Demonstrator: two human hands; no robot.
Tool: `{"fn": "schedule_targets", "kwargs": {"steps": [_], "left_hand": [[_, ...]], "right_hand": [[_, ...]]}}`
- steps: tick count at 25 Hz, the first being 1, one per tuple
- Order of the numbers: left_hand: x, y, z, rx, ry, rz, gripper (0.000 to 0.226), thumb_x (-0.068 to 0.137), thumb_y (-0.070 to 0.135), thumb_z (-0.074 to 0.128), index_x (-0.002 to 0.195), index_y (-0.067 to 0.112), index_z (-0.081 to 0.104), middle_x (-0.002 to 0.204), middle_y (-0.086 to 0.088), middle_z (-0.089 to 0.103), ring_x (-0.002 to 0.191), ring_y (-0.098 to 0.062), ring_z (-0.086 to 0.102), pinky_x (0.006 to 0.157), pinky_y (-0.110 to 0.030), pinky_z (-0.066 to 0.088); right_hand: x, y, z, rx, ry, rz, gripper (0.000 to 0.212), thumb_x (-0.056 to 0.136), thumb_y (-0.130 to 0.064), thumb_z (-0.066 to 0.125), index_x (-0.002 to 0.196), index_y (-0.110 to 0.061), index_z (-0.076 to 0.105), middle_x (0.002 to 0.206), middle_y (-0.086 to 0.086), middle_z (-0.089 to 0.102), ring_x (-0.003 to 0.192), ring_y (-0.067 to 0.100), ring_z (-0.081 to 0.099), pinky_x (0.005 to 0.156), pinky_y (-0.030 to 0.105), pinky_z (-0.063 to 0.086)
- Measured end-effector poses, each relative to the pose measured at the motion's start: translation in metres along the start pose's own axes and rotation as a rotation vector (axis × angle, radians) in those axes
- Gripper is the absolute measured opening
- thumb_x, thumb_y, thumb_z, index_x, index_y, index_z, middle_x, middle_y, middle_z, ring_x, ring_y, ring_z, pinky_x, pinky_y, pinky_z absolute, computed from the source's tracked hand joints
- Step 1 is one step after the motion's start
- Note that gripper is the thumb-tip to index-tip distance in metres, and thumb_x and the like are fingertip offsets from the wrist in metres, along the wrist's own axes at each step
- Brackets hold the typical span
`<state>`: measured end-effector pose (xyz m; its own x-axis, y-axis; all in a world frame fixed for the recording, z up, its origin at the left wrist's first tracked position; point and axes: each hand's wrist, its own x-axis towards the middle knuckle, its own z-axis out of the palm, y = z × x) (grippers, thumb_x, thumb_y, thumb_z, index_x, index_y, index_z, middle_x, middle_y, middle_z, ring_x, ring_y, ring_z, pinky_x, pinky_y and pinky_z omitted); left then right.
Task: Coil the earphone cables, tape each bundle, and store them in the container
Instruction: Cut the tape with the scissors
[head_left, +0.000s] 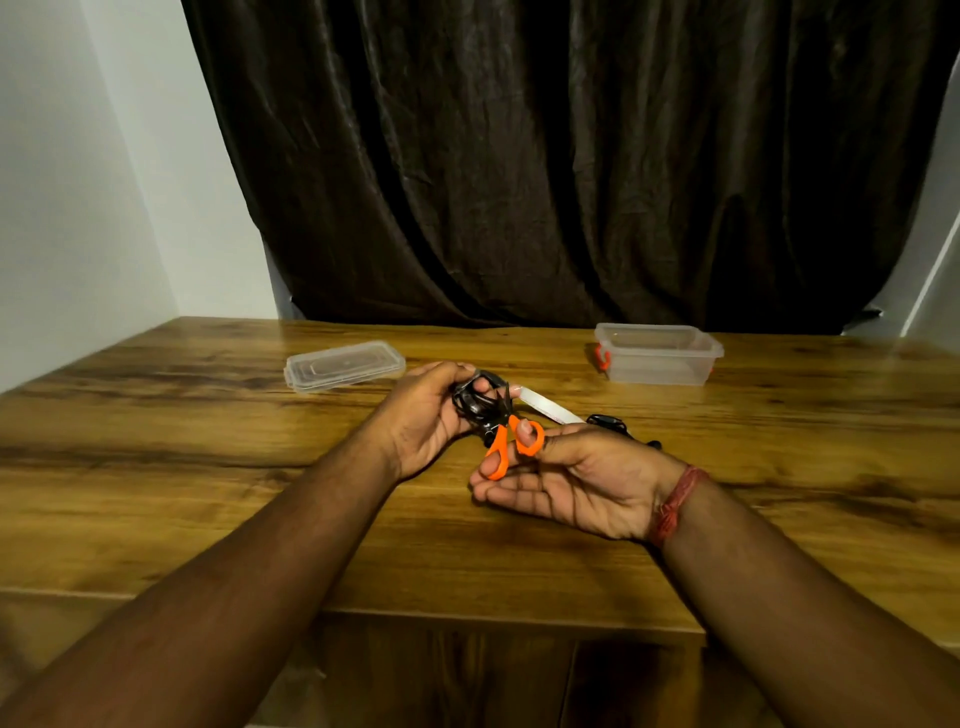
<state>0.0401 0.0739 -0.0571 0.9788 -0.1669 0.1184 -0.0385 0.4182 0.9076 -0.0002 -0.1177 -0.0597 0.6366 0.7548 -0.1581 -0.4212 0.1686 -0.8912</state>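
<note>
Scissors at the tape!
My left hand (423, 415) grips the coiled earphones (475, 402); my right hand (566, 483) fingers the orange scissors (511, 441), blades hidden behind the coil.

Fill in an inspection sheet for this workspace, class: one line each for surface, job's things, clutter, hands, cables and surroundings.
Surface: wooden table.
Job's things: open clear container far right; its lid far left; strip of tape stretched from the bundle.
Clutter: nothing seen.
Hands: left hand grips the coiled earphone bundle; right hand holds orange scissors at the tape.
Cables: second black earphone lying beyond the right hand.
Surroundings: dark curtain, white wall.
</note>
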Motion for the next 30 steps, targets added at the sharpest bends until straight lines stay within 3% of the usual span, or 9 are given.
{"fn": "schedule_targets", "kwargs": {"steps": [2,5,7,11,14,22,30], "left_hand": [[-0.001,-0.001,0.001,-0.004,0.015,0.009,0.016,0.099,0.005,0.042,0.088,0.008,0.054,0.073,-0.011,0.061,0.101,-0.038,0.069,0.091,-0.049,0.056],[-0.004,0.0,0.004,0.001,0.014,0.012,0.018,0.099,0.005,0.042,0.087,0.009,0.055,0.075,-0.01,0.061,0.077,-0.022,0.071,0.078,-0.04,0.06],[-0.005,0.002,0.005,0.006,0.019,0.022,0.02,0.099,0.005,0.041,0.085,0.009,0.056,0.076,-0.01,0.061,0.072,-0.019,0.07,0.075,-0.037,0.061],[-0.003,0.004,0.005,-0.008,0.012,0.039,0.022,0.099,0.004,0.041,0.084,0.007,0.057,0.076,-0.01,0.061,0.079,-0.022,0.07,0.084,-0.042,0.057],[-0.001,0.001,0.003,0.005,0.013,0.03,0.021,0.099,0.005,0.042,0.085,0.007,0.057,0.077,-0.01,0.063,0.096,-0.031,0.069,0.095,-0.049,0.053],[0.002,-0.002,0.003,0.032,0.027,0.028,0.02,0.1,0.006,0.042,0.087,0.006,0.057,0.075,-0.01,0.066,0.112,-0.04,0.062,0.103,-0.055,0.046],[-0.005,-0.006,0.009,0.089,-0.027,0.005,0.023,0.099,0.001,0.04,0.082,0.006,0.054,0.078,-0.013,0.061,0.105,-0.042,0.068,0.091,-0.048,0.056]], "right_hand": [[0.0,0.001,0.0,0.033,0.022,-0.013,0.042,0.094,-0.022,0.053,0.109,0.017,0.061,0.116,0.034,0.062,0.108,0.037,0.066,0.097,0.037,0.054],[-0.001,0.002,-0.001,0.07,0.042,-0.032,0.038,0.093,-0.017,0.054,0.108,0.018,0.061,0.116,0.034,0.062,0.111,0.039,0.065,0.099,0.038,0.052],[-0.001,0.001,0.0,0.069,0.05,-0.033,0.037,0.094,-0.014,0.052,0.11,0.018,0.059,0.116,0.034,0.062,0.113,0.04,0.064,0.1,0.038,0.051],[-0.001,-0.002,0.002,0.072,0.076,-0.04,0.031,0.093,-0.011,0.052,0.106,0.016,0.061,0.113,0.033,0.064,0.111,0.039,0.065,0.098,0.037,0.052],[-0.002,-0.002,0.003,0.098,0.124,-0.046,0.026,0.088,-0.01,0.055,0.094,0.013,0.067,0.104,0.032,0.067,0.1,0.036,0.07,0.086,0.031,0.059],[-0.004,-0.003,0.001,0.043,0.17,-0.06,0.024,0.087,-0.011,0.058,0.09,0.011,0.066,0.098,0.03,0.068,0.092,0.034,0.072,0.08,0.027,0.06],[-0.013,-0.004,0.007,-0.131,0.086,-0.016,0.027,0.087,-0.016,0.061,0.094,0.01,0.067,0.101,0.027,0.067,0.094,0.032,0.07,0.09,0.031,0.056]]}}
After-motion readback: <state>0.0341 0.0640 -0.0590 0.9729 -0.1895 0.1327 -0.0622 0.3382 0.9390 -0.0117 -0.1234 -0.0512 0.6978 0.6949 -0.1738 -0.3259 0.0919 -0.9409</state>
